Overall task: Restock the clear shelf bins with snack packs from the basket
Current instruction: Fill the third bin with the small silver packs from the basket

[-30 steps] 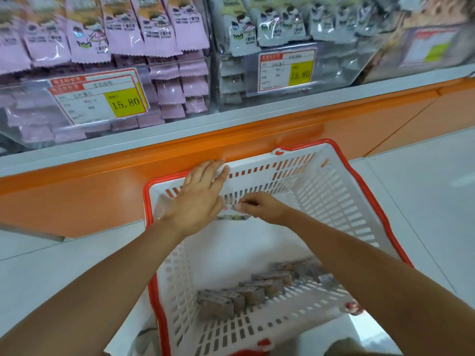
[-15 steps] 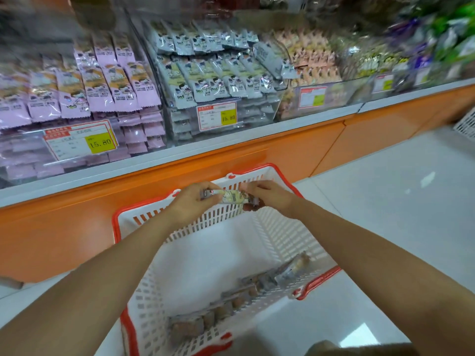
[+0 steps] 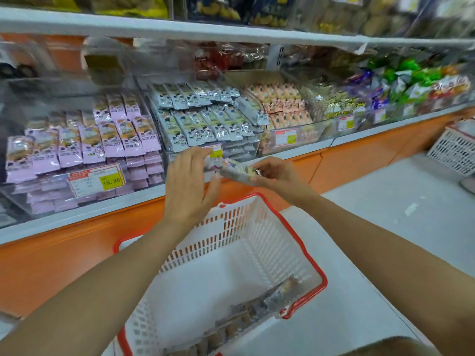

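Both hands have risen since half a second ago, from just over the basket's far rim to the front of the shelf, carrying the packs with them.

The long shelf unit with its orange base panel (image 3: 51,265) runs across the view, and clear plastic bins stand side by side on its ledge. The white slotted plastic basket with a red rim (image 3: 305,250) sits on the pale floor below the hands, with a row of brownish snack packs (image 3: 257,309) lying along its near wall. The clear bin of grey-white packs (image 3: 205,119) is right behind the hands, and the clear bin of pink packs (image 3: 84,140) is just to its left.

The left hand (image 3: 190,186) has its fingers straight and spread, with the palm against the bundle's left end. The right hand (image 3: 275,173) curls its fingers round the right end and clamps it.

The small blurred bundle of pale snack packs (image 3: 236,170) is held between the hands, in front of the grey-white bin's lower face. Its long axis lies roughly left to right, with the right end a little lower. The left hand's fingers partly cover that bin's yellow-and-white price label (image 3: 216,151).
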`<action>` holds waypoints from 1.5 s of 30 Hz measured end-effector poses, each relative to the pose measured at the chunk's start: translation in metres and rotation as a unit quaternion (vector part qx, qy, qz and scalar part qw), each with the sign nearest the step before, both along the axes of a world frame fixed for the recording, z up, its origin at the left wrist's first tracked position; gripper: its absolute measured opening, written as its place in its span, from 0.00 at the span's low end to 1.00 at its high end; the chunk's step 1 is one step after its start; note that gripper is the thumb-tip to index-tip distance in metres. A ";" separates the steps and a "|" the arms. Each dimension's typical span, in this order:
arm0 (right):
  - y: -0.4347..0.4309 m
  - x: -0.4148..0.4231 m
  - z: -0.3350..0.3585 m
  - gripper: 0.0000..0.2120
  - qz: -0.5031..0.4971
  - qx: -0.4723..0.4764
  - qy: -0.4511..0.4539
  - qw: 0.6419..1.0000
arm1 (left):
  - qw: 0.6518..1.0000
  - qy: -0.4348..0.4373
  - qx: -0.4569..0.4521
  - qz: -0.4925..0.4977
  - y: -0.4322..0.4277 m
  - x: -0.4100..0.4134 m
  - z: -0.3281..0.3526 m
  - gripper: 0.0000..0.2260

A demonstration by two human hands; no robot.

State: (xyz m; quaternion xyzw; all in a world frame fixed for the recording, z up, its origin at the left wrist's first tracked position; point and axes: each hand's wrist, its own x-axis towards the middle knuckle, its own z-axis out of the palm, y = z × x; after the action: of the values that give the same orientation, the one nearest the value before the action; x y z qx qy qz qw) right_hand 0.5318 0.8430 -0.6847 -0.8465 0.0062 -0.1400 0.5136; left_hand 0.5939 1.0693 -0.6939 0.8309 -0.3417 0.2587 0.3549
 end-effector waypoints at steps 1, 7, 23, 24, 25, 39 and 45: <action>-0.002 0.004 0.009 0.11 -0.022 0.012 -0.015 1.000 | 0.999 -0.041 -0.001 0.016 -0.001 0.005 0.006 0.21; 0.002 0.040 0.059 0.12 -0.143 -0.038 -0.077 0.986 | 0.971 -0.070 0.210 0.092 0.000 0.036 0.012 0.28; 0.012 0.098 0.053 0.13 -0.261 -0.187 -0.079 0.944 | 0.954 -0.128 0.259 0.080 0.011 0.043 -0.006 0.33; 0.011 0.094 0.051 0.13 -0.250 -0.175 -0.102 0.947 | 0.958 -0.140 0.240 0.065 0.012 0.041 -0.010 0.32; 0.012 0.089 0.050 0.12 -0.234 -0.165 -0.130 0.949 | 0.960 -0.165 0.222 0.041 0.014 0.039 -0.014 0.31; 0.067 0.031 -0.123 0.06 0.142 -0.122 0.124 0.974 | 0.911 -0.051 0.410 0.000 0.064 0.037 -0.131 0.34; 0.091 0.018 -0.208 0.10 0.286 -0.156 0.267 0.907 | 0.880 -0.090 0.463 0.051 0.075 0.038 -0.167 0.41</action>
State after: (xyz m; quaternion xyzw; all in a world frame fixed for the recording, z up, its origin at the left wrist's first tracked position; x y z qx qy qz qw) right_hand 0.5502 0.9345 -0.8924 -0.8871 -0.1209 0.2450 0.3720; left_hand 0.6320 1.1439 -0.8608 0.8898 -0.4104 0.1619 -0.1164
